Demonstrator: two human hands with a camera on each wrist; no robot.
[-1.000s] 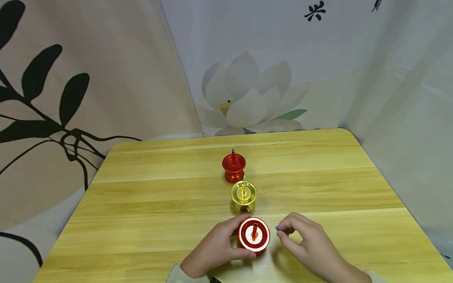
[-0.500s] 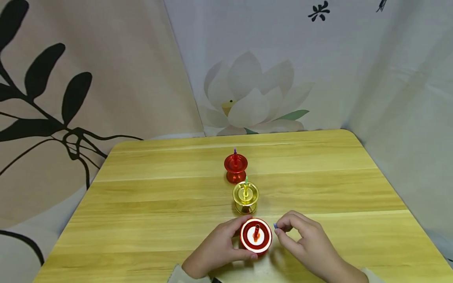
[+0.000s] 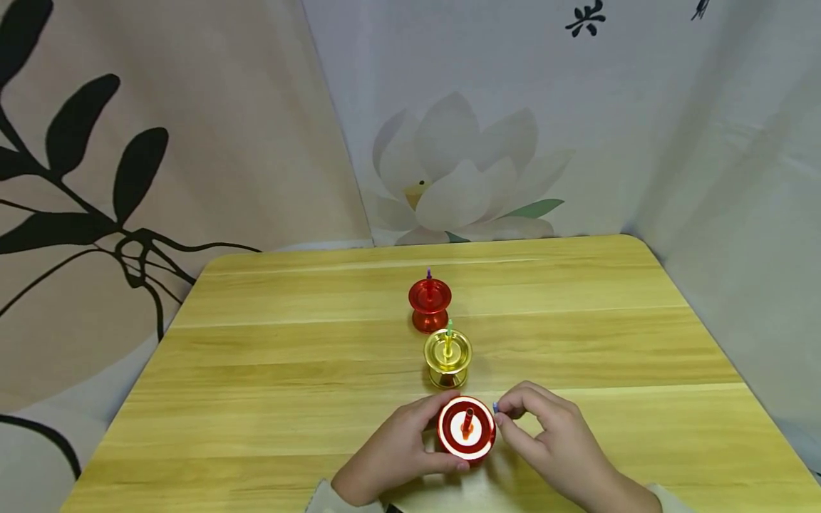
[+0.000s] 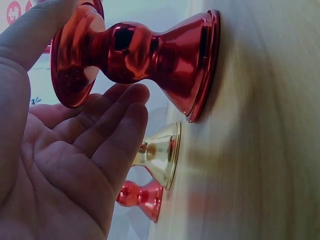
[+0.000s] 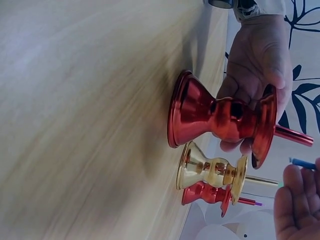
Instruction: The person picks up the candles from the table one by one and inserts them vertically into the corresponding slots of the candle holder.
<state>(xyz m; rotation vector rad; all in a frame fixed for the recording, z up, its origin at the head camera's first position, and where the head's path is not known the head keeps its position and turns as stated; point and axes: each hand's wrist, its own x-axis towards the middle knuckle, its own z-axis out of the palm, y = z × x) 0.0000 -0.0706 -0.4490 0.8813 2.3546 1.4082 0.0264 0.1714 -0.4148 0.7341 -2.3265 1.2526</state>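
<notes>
A red metal candle holder [image 3: 467, 436] stands upright on the table, with a bare tube rising from its dish. My left hand [image 3: 399, 443] holds it at the dish, thumb on the near side and fingers on the far side. Between thumb and fingertip, my right hand [image 3: 556, 436] pinches a small blue stick [image 5: 303, 163], perhaps a thin candle, just right of the dish and apart from the tube. Behind stand a gold candle holder [image 3: 447, 350] with a green tip in its tube and a second red candle holder [image 3: 430, 299] with a purple tip.
The three holders form a rough line running away from me on the wooden table [image 3: 288, 356]. A pale curtain [image 3: 256, 142] with plant and flower prints hangs behind and beside the table. A dark object [image 5: 220, 3] shows near the left sleeve.
My right hand has moved slightly left, bringing the blue stick closer to the front red candle holder. The left hand keeps its hold. The whole view has shifted a little.
</notes>
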